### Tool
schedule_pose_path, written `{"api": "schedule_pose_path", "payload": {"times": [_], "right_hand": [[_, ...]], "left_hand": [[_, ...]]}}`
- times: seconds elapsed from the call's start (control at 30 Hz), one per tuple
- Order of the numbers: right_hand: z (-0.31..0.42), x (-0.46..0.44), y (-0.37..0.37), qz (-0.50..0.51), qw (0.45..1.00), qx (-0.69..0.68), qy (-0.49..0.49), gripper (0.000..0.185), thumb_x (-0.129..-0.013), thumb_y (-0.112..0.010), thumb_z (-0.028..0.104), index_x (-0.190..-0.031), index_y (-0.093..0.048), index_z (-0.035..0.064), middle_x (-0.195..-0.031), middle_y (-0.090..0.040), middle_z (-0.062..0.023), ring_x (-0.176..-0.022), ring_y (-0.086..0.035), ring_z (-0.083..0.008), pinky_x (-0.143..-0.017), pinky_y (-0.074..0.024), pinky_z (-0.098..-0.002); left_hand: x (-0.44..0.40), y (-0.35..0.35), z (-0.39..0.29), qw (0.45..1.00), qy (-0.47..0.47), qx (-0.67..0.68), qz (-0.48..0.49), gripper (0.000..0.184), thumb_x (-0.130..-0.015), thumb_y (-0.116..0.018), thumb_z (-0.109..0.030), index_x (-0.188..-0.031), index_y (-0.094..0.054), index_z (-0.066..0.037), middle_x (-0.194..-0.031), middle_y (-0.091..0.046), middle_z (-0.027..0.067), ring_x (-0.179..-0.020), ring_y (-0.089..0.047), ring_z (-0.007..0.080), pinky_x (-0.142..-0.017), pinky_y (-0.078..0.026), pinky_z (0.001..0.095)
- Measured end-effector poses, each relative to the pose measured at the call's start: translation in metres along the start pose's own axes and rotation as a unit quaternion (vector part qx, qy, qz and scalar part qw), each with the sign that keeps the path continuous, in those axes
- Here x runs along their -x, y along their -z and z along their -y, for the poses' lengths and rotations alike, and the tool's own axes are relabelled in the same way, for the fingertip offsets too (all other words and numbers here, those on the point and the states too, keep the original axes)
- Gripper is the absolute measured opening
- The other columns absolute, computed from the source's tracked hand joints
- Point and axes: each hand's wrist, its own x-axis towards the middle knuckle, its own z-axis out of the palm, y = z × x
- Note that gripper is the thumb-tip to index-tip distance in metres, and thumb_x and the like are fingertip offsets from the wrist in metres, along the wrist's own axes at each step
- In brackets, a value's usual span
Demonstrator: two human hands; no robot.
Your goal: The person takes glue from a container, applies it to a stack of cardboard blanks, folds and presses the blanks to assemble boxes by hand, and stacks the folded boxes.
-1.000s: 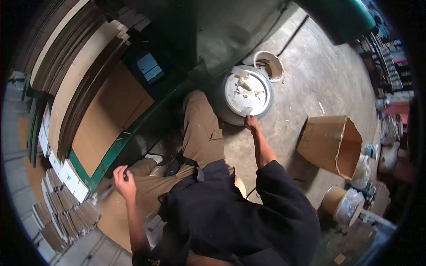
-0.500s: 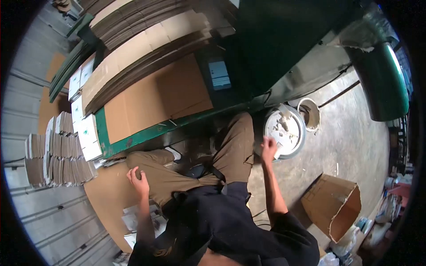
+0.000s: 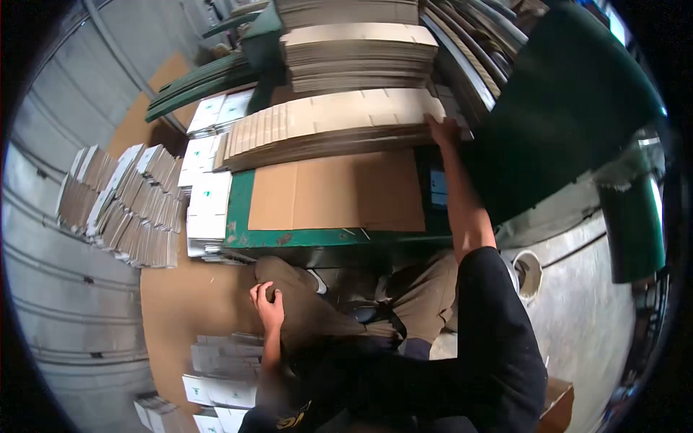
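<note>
My right hand point(image 3: 445, 131) touches the right end of a long stack of flat brown cardboard pieces point(image 3: 336, 114) on the green table. Its fingers reach over the top edge; they are dark and smeared, so their grip does not show. Below that stack, a flat cardboard sheet point(image 3: 339, 191) lies on the green tabletop point(image 3: 242, 206). My left hand point(image 3: 269, 309) rests by my left knee with the fingers loosely bent and the thumb apart. A small dark patch shows between thumb and fingers, and I cannot make out what it is.
White folded boxes point(image 3: 208, 216) line the table's left end. More bundled boxes point(image 3: 133, 206) stand by the metal wall, and others point(image 3: 220, 368) lie at lower left. Another cardboard stack point(image 3: 361, 58) is behind. A large green panel point(image 3: 570, 108) and a bucket point(image 3: 528, 276) are on the right.
My right hand has gone from above the white bucket lid up to the right end of the cardboard stack. My view has swung toward the table. My left hand stays by the knee.
</note>
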Motion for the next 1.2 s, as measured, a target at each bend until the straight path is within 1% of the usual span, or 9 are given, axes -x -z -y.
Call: {"api": "schedule_pose_path", "payload": {"times": [0.2, 0.23, 0.37, 0.53, 0.67, 0.77, 0.87, 0.93, 1.2], "right_hand": [[-0.039, -0.035, 0.02, -0.043, 0.994, -0.019, 0.097, 0.075, -0.068, -0.081, 0.073, -0.075, -0.071, -0.0013, -0.081, -0.072, -0.02, -0.077, -0.07, -0.0319, -0.069, -0.054, -0.0484], [-0.029, -0.031, 0.059, 0.099, 0.991, -0.078, 0.052, 0.065, -0.071, -0.086, 0.063, -0.079, -0.067, 0.0008, -0.072, -0.066, -0.0121, -0.072, -0.067, -0.0249, -0.066, -0.054, -0.043], [0.004, 0.006, 0.127, 0.047, 0.89, -0.446, -0.089, 0.035, -0.09, -0.081, 0.024, -0.111, -0.064, 0.0026, -0.092, -0.065, -0.0086, -0.084, -0.065, -0.0162, -0.072, -0.0543, -0.0321], [0.002, 0.085, 0.205, 0.121, 0.805, -0.579, -0.034, 0.02, -0.099, -0.069, 0.011, -0.117, -0.065, 0.0049, -0.099, -0.064, -0.0077, -0.094, -0.065, -0.0164, -0.081, -0.0557, -0.0301], [-0.007, 0.166, 0.199, 0.147, 0.76, -0.626, -0.097, 0.031, -0.098, -0.07, 0.021, -0.124, -0.063, 0.0073, -0.107, -0.066, -0.0078, -0.097, -0.064, -0.0171, -0.081, -0.0549, -0.032], [0.02, 0.229, 0.18, 0.169, 0.829, -0.52, -0.119, 0.046, -0.096, -0.071, 0.034, -0.131, -0.062, 0.0059, -0.113, -0.066, -0.008, -0.095, -0.063, -0.0197, -0.081, -0.0536, -0.037], [0.037, 0.265, 0.156, 0.19, 0.895, -0.384, 0.128, 0.043, -0.093, -0.07, 0.011, -0.134, -0.062, 0.0021, -0.118, -0.068, -0.0084, -0.097, -0.067, -0.0222, -0.08, -0.0544, -0.0354], [0.064, 0.293, 0.139, 0.175, 0.896, -0.304, 0.272, 0.054, -0.085, -0.072, 0.002, -0.138, -0.062, 0.0053, -0.109, -0.066, -0.0127, -0.092, -0.065, -0.0283, -0.077, -0.0533, -0.0398], [0.121, 0.3, 0.1, 0.413, 0.813, -0.035, 0.41, 0.086, -0.063, -0.095, 0.038, -0.137, -0.06, 0.0148, -0.125, -0.06, -0.0212, -0.122, -0.057, -0.0435, -0.103, -0.0489, -0.0558]], "left_hand": [[-0.008, 0.004, -0.001, 0.999, 0.021, 0.042, -0.002, 0.029, -0.083, -0.074, -0.009, -0.112, -0.068, -0.008, -0.117, -0.057, 0.0154, -0.117, -0.054, 0.0361, -0.105, -0.042, 0.0466], [-0.01, 0.005, -0.001, 0.999, 0.018, 0.042, 0.001, 0.029, -0.083, -0.074, -0.009, -0.111, -0.068, -0.008, -0.117, -0.057, 0.0152, -0.117, -0.054, 0.0361, -0.104, -0.042, 0.0466], [-0.014, 0.005, -0.001, 0.998, 0.03, 0.046, 0.003, 0.026, -0.082, -0.074, -0.008, -0.107, -0.068, -0.009, -0.113, -0.058, 0.0146, -0.114, -0.055, 0.0358, -0.102, -0.043, 0.0454], [-0.037, -0.004, -0.046, 0.981, 0.059, 0.185, 0.023, 0.019, -0.09, -0.076, -0.011, -0.107, -0.072, -0.003, -0.103, -0.067, 0.0092, -0.098, -0.065, 0.0233, -0.088, -0.053, 0.0357], [-0.101, 0.011, -0.148, 0.825, 0.033, 0.523, 0.213, 0.077, -0.094, -0.08, -0.024, -0.156, -0.039, -0.005, -0.127, -0.065, 0.0136, -0.118, -0.063, 0.0212, -0.095, -0.052, 0.0314], [-0.139, -0.033, -0.134, 0.697, 0.1, 0.682, 0.197, 0.051, -0.1, -0.073, -0.036, -0.133, -0.057, -0.001, -0.113, -0.069, 0.0128, -0.106, -0.069, 0.0256, -0.084, -0.056, 0.04], [-0.162, -0.046, -0.149, 0.87, 0.164, 0.461, 0.06, 0.024, -0.103, -0.063, -0.023, -0.108, -0.07, 0.0, -0.1, -0.071, 0.0163, -0.09, -0.072, 0.0319, -0.071, -0.056, 0.0409], [-0.163, -0.063, -0.143, 0.965, 0.001, 0.261, 0.037, 0.023, -0.1, -0.064, -0.017, -0.112, -0.068, 0.002, -0.098, -0.07, 0.0222, -0.089, -0.069, 0.0401, -0.077, -0.055, 0.0441], [-0.194, -0.06, -0.14, 0.938, -0.208, 0.07, 0.268, 0.084, -0.078, -0.085, -0.029, -0.15, -0.051, -0.002, -0.156, -0.044, 0.0218, -0.145, -0.043, 0.0385, -0.12, -0.036, 0.0439]]}}
